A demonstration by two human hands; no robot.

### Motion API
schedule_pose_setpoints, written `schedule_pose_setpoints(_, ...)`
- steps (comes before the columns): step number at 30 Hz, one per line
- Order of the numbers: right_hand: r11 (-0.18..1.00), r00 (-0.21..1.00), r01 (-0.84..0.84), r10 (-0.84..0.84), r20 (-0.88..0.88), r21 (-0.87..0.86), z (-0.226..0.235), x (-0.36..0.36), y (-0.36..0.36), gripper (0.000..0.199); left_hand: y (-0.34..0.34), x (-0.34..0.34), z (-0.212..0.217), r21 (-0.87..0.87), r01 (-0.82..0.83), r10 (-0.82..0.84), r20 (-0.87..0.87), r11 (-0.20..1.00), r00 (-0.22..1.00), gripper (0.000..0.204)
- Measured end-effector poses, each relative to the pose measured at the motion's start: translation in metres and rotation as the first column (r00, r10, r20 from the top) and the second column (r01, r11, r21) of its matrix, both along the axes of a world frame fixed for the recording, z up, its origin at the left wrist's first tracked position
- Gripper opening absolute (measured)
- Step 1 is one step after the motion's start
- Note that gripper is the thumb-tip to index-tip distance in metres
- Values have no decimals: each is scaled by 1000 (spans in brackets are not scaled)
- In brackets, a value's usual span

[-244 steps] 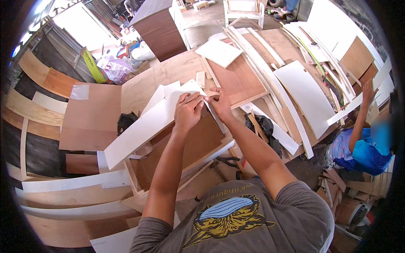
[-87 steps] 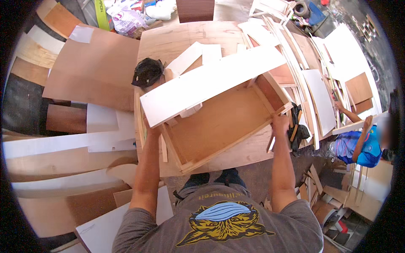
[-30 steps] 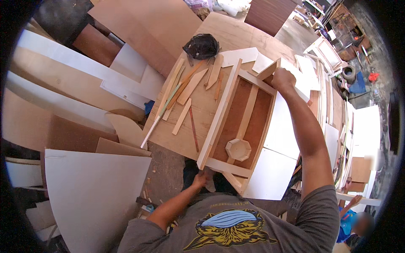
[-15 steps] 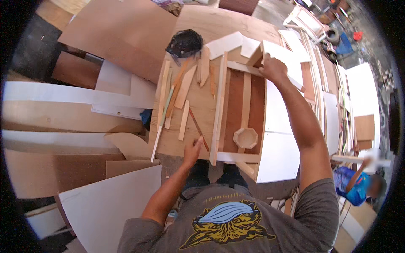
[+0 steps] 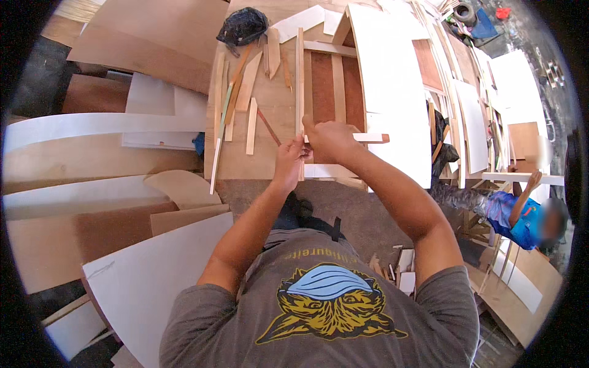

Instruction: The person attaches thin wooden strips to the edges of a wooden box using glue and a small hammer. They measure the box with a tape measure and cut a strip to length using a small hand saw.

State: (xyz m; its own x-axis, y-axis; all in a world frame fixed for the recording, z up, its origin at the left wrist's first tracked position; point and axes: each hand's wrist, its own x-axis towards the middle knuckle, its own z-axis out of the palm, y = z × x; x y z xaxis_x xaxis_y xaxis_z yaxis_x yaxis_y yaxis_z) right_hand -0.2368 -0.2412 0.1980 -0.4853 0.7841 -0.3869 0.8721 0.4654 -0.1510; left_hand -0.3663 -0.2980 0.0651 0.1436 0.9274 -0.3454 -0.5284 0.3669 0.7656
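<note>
My right hand [image 5: 333, 142] is closed on a short white wood strip [image 5: 370, 138], whose brown end sticks out to the right. My left hand [image 5: 288, 165] meets it over the near left part of a shallow wooden frame [image 5: 300, 80]. The left fingers are pinched together; what they hold is hidden. Brown panels [image 5: 321, 80] and a pale slat [image 5: 338, 86] show inside the frame. To the left, a thin reddish stick [image 5: 267, 125] points toward my left hand, beside a short pale strip [image 5: 252, 126].
Several wood strips [image 5: 248, 76] and a black plastic bag [image 5: 243, 26] lie on the plywood tabletop [image 5: 239, 162]. White panels [image 5: 399, 92] adjoin the frame on the right. Large boards [image 5: 153, 270] stand at the left. Another person [image 5: 524, 211] is at the far right.
My right hand came from the frame's far end toward me, now with the white strip. My left hand rose to meet it. The octagonal wooden piece inside the frame is now out of sight.
</note>
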Motion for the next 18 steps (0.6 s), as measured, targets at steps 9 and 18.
schedule_pose_setpoints(9, 998, 997, 41, -38, -63, 51, -29, 5, -51, 49, -48, -3, -9, 32, -7, 13, -168, 999, 986, 30)
schedule_pose_setpoints(18, 925, 998, 47, -29, -52, 376, -8, 70, -97, 27, -49, -24, -60, -103, 94, -104, -99, 990, 990, 32)
